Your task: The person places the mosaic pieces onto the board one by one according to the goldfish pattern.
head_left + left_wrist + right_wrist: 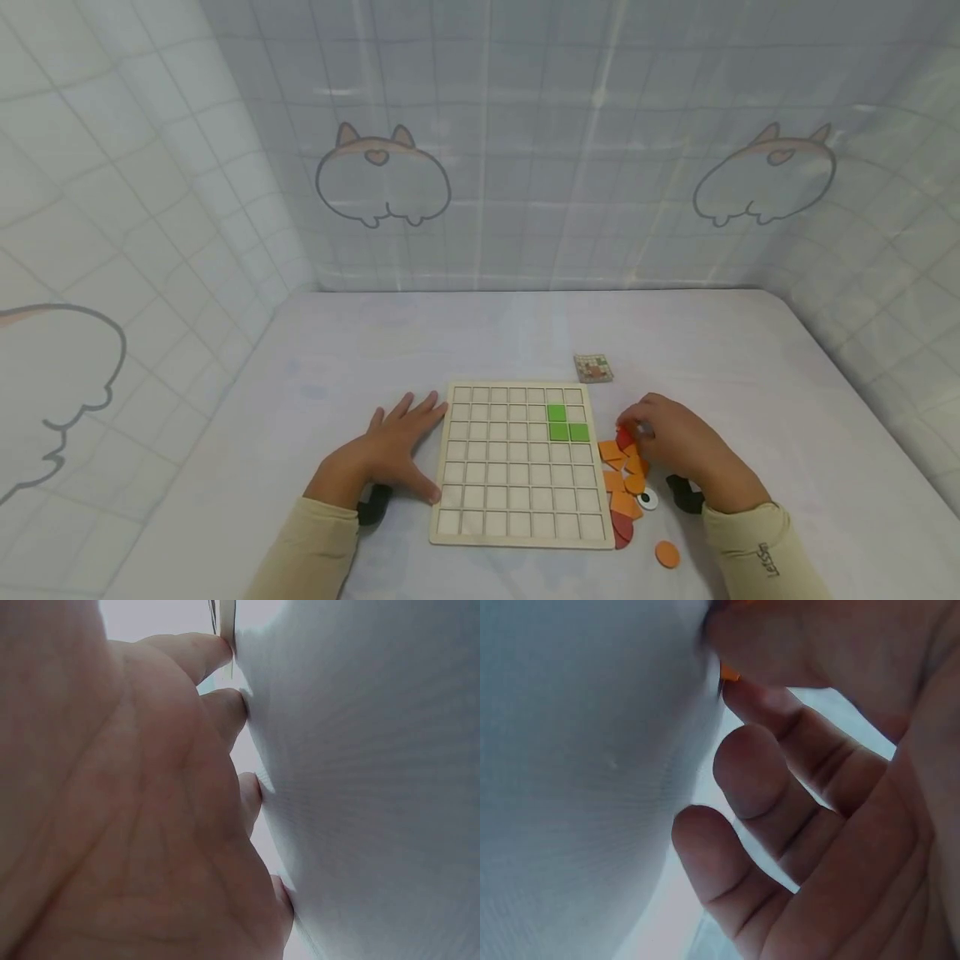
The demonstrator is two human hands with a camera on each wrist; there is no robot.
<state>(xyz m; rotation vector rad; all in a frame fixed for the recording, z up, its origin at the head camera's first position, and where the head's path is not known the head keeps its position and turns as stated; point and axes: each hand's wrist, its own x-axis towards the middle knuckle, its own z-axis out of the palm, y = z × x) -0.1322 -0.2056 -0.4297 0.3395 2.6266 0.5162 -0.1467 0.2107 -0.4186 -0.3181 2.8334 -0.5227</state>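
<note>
The left hand (397,450) spreads wide against the board (497,475), lower centre of the frame, likely steadying it. At lower right, the right hand (678,437) meets a red piece (624,437), grip unclear; orange pieces (613,482) lie alongside, seemingly for easy reach.

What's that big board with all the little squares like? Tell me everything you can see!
The board is pale cream, looks wooden, and lies flat on the white table. A plain rim surrounds a grid of small square spaces. Three green squares fill spaces near its upper right: two side by side, one above the left of those. The other spaces look bare. The left hand touches its left edge. Orange and red pieces lie along its right edge.
</note>
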